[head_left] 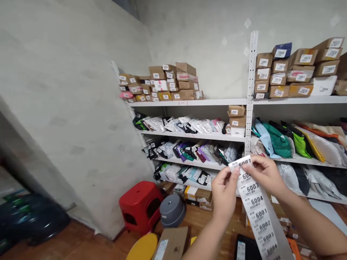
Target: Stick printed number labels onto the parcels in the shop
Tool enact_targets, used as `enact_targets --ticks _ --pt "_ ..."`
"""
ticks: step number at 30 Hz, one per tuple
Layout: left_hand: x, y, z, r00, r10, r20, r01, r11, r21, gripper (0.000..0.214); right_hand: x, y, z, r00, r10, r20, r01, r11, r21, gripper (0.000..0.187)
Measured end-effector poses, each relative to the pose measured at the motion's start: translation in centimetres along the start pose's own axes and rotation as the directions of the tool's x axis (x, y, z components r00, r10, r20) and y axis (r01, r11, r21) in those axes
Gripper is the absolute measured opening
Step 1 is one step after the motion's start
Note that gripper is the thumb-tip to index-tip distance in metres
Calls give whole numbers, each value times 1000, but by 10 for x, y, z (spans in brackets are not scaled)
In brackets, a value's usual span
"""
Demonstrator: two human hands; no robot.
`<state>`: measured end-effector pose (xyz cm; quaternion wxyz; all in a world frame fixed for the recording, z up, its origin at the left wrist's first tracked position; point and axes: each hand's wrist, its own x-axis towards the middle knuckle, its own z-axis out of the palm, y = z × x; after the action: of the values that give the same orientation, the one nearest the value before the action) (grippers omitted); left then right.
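White metal shelves (211, 102) with cardboard parcels (184, 95) stand at our twelve o'clock. At four o'clock, our left hand (226, 187) and right hand (267, 175) both pinch the upper end of the number-label strip (261, 213); from this grip, its long axis runs toward five o'clock.

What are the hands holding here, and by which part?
A strip of number labels, pinched at its top end, near the uppermost 6001 label, by the left hand and the right hand.
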<state>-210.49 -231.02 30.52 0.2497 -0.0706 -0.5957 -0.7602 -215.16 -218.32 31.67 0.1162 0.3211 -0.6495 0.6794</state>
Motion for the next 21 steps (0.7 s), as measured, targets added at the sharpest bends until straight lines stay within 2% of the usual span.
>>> enact_targets --ticks 4,7,10,15,18,21 --pt "43 -23 -20 992 -1 123 -2 1000 20 38 35 26 5 993 41 -109 -47 998 -47 35" --pt "79 -54 -39 982 3 191 -15 998 64 32 64 50 -2 990 88 -108 -92 995 -38 33" --pt "127 -84 -62 971 -45 235 17 992 121 30 96 84 -11 983 151 -107 -153 988 -12 34" --pt "236 -116 -104 979 -50 197 2 972 235 31 161 163 -12 971 217 -102 -212 976 59 35" --pt "298 -130 -120 986 -39 164 -3 969 246 34 210 209 4 970 242 -27 -238 965 105 36" --pt "343 -149 -127 989 -77 127 45 969 242 40 262 247 26 961 266 72 -275 947 167 39"
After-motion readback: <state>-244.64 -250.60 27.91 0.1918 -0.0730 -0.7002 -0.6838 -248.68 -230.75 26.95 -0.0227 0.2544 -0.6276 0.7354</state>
